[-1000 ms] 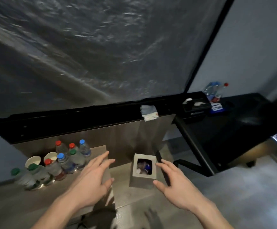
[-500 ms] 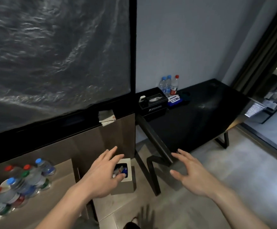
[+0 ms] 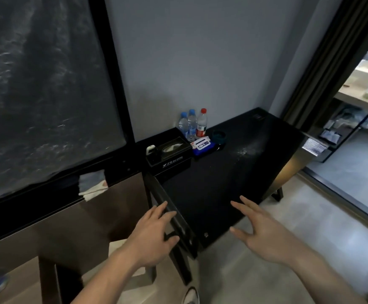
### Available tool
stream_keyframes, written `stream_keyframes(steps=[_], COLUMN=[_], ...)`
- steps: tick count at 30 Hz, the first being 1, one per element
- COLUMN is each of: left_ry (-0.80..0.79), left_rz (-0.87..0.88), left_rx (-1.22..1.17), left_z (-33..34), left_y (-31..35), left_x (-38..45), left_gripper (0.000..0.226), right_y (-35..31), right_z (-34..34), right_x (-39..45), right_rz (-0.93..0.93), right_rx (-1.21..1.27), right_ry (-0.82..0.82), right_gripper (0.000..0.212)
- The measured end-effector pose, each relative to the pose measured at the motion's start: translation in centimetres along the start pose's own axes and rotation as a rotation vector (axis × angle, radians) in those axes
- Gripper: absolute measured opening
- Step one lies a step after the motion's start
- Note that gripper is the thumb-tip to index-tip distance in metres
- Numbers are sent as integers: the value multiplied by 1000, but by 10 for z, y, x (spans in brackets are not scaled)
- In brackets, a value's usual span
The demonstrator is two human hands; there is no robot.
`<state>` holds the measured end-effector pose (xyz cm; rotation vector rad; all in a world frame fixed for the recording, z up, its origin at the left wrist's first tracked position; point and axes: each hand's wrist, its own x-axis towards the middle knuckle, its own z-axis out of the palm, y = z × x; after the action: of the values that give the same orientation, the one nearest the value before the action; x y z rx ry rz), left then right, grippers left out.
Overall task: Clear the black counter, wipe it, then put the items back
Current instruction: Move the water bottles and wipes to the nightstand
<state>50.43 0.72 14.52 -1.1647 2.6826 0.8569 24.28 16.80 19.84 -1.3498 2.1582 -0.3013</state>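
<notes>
The black counter (image 3: 233,183) stretches from the wall toward me, with whitish dust near its right side. At its far end stand a black tissue box (image 3: 169,156), a blue wipes pack (image 3: 202,145), a dark round ashtray (image 3: 218,136) and three water bottles (image 3: 191,125), two blue-capped and one red-capped. A folded cloth (image 3: 93,185) hangs on the black ledge to the left. My left hand (image 3: 152,235) hovers open over the counter's near left edge. My right hand (image 3: 259,231) is open above the near right corner. Both hold nothing.
A brown lower cabinet (image 3: 47,227) runs along the left under a large plastic-covered panel (image 3: 42,84). A pale bin (image 3: 117,246) sits mostly hidden behind my left arm. A doorway (image 3: 358,128) opens on the right, with grey floor (image 3: 310,216) before it.
My view has swung right, from the brown cabinet with its bottles and the small bin to the black counter. Both open hands have moved over the counter's near end.
</notes>
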Motion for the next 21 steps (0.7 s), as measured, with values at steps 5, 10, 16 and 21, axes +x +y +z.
stream_keyframes(steps=[5, 10, 16, 21], left_ry=[-24, -35, -19, -24], left_rz=[6, 36, 8, -108], left_rx=[-6, 23, 20, 2], left_z=[-23, -45, -56, -47], left_y=[13, 38, 54, 60], left_x=[84, 157, 209, 238], left_gripper=[75, 75, 75, 74], right_y=[23, 53, 70, 88], right_z=[-50, -85, -123, -142], right_x=[61, 104, 164, 231], right_rz=[13, 41, 28, -40], right_rx=[-9, 30, 19, -15], right_ry=[17, 22, 1, -95], right_gripper=[76, 75, 73, 74])
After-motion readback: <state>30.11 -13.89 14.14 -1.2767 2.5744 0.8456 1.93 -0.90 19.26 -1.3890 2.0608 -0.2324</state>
